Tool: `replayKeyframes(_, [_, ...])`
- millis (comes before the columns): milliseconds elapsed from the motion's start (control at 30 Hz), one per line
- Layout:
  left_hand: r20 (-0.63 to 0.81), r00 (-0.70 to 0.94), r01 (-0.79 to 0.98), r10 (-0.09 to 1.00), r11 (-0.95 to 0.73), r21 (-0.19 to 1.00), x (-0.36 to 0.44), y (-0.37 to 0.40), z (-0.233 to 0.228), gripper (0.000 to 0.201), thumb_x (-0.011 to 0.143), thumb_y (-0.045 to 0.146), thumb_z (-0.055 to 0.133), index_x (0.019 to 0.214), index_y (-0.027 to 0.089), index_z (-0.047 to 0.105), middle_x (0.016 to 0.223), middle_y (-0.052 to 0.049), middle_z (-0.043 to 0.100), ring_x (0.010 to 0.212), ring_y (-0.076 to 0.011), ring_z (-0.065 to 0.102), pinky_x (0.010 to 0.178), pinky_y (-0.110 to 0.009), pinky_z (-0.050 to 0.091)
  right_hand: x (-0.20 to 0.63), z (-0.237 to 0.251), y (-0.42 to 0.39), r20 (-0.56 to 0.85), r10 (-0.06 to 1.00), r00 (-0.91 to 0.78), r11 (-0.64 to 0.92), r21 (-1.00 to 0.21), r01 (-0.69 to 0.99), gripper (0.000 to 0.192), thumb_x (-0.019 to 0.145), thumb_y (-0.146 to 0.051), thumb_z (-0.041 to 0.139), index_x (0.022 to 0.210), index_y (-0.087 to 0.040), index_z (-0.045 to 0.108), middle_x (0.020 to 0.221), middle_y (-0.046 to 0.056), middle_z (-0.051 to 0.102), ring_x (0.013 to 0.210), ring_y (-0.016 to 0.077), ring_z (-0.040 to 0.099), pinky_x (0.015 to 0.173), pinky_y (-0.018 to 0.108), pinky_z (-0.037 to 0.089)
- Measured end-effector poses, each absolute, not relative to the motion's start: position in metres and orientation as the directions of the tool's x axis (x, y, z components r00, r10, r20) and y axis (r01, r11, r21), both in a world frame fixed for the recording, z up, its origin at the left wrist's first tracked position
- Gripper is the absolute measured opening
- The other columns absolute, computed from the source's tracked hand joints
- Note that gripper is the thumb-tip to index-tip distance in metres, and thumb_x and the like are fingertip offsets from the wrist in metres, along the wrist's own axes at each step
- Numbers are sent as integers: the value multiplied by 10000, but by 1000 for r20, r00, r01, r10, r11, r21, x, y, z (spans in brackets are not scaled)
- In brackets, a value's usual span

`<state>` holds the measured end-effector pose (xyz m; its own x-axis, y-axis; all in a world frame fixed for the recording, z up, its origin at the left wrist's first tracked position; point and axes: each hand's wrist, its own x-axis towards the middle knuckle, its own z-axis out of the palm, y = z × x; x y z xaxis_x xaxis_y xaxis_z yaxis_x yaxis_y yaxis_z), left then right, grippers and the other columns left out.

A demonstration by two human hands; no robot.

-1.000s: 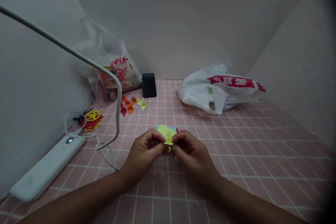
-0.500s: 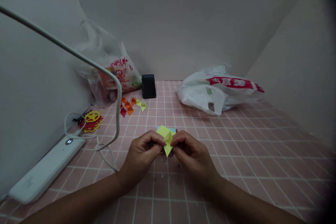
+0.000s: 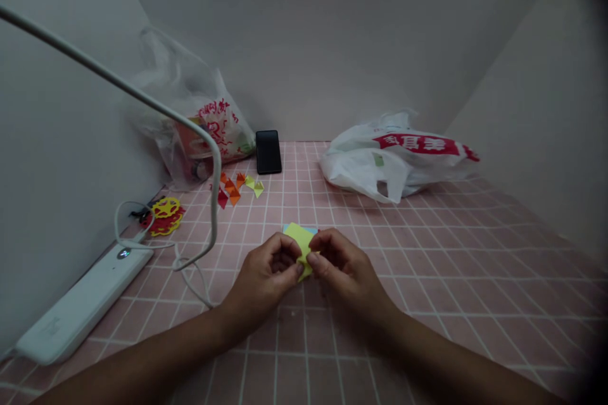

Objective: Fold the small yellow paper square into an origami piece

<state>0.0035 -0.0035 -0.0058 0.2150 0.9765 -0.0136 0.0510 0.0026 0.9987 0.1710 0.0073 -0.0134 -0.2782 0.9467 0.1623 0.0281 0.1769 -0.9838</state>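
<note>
Yellow paper (image 3: 303,244), partly folded, sits pinched between the fingertips of the left hand (image 3: 266,280) and right hand (image 3: 344,269), low above the pink tiled table (image 3: 427,266), in front of a phone (image 3: 268,152).

**Around the pink tiled table**

A white power strip (image 3: 80,309) lay at lower left, a lamp arm (image 3: 142,101) curving above it. Red and yellow paper cut-outs (image 3: 164,216) sat nearby, small folded pieces (image 3: 237,186) further back, a black phone (image 3: 268,152) between two plastic bags (image 3: 396,161)
</note>
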Motion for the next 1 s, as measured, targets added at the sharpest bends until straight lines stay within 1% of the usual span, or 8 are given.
replayKeyframes(100, [-18, 233, 58, 972, 5, 998, 3, -4, -4, 127, 813, 243, 648, 869, 184, 551, 811, 4, 577, 741, -137, 555, 688, -268, 456, 172, -11, 9, 130, 957, -261, 157, -984, 87, 190, 865, -286, 605, 711, -187, 557, 652, -19, 529, 603, 119, 472, 561, 253, 365])
replayKeyframes(200, [-58, 237, 107, 970, 33, 994, 3, -3, 0, 168, 801, 272, 668, 876, 182, 549, 795, 11, 567, 730, -137, 537, 671, -263, 435, 173, -9, 9, 82, 974, -212, 101, -992, 82, 201, 868, -310, 599, 715, -185, 560, 598, -32, 520, 544, 108, 444, 509, 240, 330])
replayKeyframes(300, [-115, 262, 204, 958, 61, 977, 2, -3, 4, 157, 800, 289, 659, 790, 165, 563, 731, 16, 554, 681, -128, 498, 627, -252, 384, 172, -8, 8, 53, 981, -187, 67, -995, 69, 211, 860, -323, 603, 707, -187, 548, 563, -40, 516, 512, 104, 445, 484, 232, 324])
replayKeyframes(367, [-125, 265, 220, 956, 67, 973, 2, -3, 5, 166, 814, 290, 626, 736, 161, 557, 687, 24, 529, 646, -120, 465, 603, -248, 353, 171, -9, 7, 38, 981, -190, 49, -997, 54, 212, 857, -328, 606, 708, -191, 542, 551, -43, 522, 495, 102, 454, 477, 230, 330])
replayKeyframes(533, [-115, 285, 158, 952, 71, 985, 1, -1, 3, 184, 824, 303, 601, 726, 166, 528, 666, 37, 494, 629, -112, 441, 598, -245, 337, 171, -8, 8, -10, 980, -199, -18, -999, -41, 242, 852, -349, 617, 686, -194, 532, 544, -40, 552, 481, 97, 484, 477, 223, 353])
replayKeyframes(667, [-125, 371, 71, 920, 106, 992, -1, 2, 1, 191, 837, 324, 587, 756, 169, 511, 670, 29, 544, 620, -110, 494, 614, -249, 378, 171, -9, 10, -68, 964, -255, -116, -977, -176, 273, 833, -371, 638, 666, -194, 515, 532, -37, 579, 465, 94, 515, 486, 221, 378])
replayKeyframes(800, [-170, 395, -17, 903, 192, 981, 0, 4, -1, 221, 824, 349, 607, 764, 177, 482, 683, 31, 568, 573, -98, 528, 579, -242, 406, 171, -13, 12, -114, 947, -300, -204, -935, -289, 300, 828, -402, 657, 681, -185, 512, 567, -29, 615, 473, 86, 534, 506, 213, 380])
replayKeyframes(1000, [-167, 368, -36, 915, 194, 980, -1, 7, -6, 231, 814, 348, 638, 753, 172, 502, 655, 43, 548, 547, -83, 505, 562, -231, 395, 171, -15, 13, -86, 958, -273, -155, -958, -241, 312, 812, -407, 686, 677, -185, 512, 601, -27, 622, 492, 93, 540, 519, 229, 386])
